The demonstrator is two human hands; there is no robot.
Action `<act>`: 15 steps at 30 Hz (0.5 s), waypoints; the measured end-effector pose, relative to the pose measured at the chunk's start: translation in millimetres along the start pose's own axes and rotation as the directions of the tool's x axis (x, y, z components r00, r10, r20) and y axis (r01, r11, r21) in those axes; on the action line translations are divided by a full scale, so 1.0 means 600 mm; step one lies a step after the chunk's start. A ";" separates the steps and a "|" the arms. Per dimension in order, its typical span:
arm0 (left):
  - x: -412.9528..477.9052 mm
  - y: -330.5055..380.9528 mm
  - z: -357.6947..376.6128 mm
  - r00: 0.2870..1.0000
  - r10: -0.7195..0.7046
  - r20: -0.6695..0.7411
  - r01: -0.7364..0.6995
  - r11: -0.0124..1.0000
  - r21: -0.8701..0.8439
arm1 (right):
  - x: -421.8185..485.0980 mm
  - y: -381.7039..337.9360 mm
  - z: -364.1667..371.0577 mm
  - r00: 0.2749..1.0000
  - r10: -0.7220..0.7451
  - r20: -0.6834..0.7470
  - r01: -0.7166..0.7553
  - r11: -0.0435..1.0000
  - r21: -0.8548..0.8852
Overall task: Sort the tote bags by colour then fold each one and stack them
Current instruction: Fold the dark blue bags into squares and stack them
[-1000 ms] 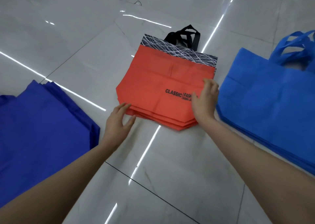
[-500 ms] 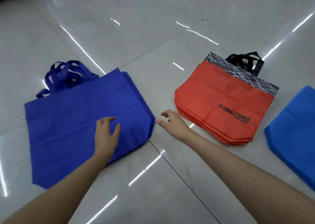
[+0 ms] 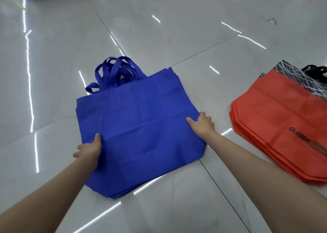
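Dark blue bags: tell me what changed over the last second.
Both hands left the orange stack and moved to the person's left. The left hand now grips the dark blue stack at its left edge, the right hand at its right edge, thumbs on top. Both stacks lie flat on the floor as before, unfolded.

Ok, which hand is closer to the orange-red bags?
Right. The right hand grips the right edge of the dark blue tote bags, the side facing the orange-red tote bags, not touching them. The left hand grips the blue stack's left edge, farther away.
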State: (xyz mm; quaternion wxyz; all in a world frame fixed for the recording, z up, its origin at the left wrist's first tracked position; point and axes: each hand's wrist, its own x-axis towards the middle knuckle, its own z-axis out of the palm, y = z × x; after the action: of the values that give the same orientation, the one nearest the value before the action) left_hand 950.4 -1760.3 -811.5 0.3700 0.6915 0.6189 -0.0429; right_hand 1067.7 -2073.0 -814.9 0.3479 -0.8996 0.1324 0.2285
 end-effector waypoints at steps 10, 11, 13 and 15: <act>-0.101 -0.034 0.048 0.979 0.193 0.064 -0.201 0.965 0.168 | -0.109 0.172 -0.050 0.990 0.056 -0.132 -0.034 0.986 0.163; -0.117 -0.037 0.053 0.976 0.214 0.046 -0.219 0.962 0.166 | -0.126 0.183 -0.056 0.987 0.032 -0.155 -0.005 0.985 0.171; -0.142 -0.044 0.062 0.958 0.287 0.021 -0.286 0.944 0.165 | -0.153 0.196 -0.068 0.976 -0.019 -0.218 0.056 0.985 0.165; -0.160 -0.050 0.067 0.938 0.345 0.026 -0.343 0.919 0.195 | -0.177 0.196 -0.078 0.936 -0.104 -0.336 0.143 0.986 0.091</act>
State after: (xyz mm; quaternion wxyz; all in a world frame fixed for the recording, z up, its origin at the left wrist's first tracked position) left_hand 917.9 -1863.4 -804.6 0.2988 0.8229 0.4820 -0.0353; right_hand 944.5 -2181.9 -797.7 0.3853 -0.9103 0.1447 0.0445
